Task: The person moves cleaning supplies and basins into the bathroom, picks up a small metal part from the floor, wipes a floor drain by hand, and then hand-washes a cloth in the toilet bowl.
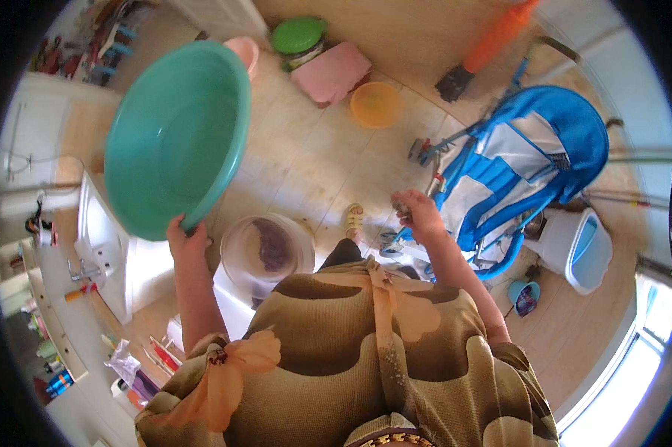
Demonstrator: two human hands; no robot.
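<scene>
By its rim, a large turquoise plastic basin (pixel 173 134) hangs from my left hand (pixel 187 239), tilted so that its inside faces me. No contents show in it. My right hand (pixel 419 215) is closed around a small greyish wad (pixel 400 207), perhaps a scouring pad; the fingers hide part of it. That hand is held out in front of a blue and white baby stroller (pixel 514 167). Below the basin, near my left forearm, stands a translucent round tub (pixel 232 246) with something dark purple (pixel 274 246) inside.
A white washbasin with a tap (pixel 98 262) is at the left. Ahead on the tiled floor are an orange basin (pixel 376 104), a pink cloth-like bundle (pixel 333 72) and a green-lidded container (pixel 298 34). A white and blue tub (pixel 584 251) and small blue bucket (pixel 523 296) stand right.
</scene>
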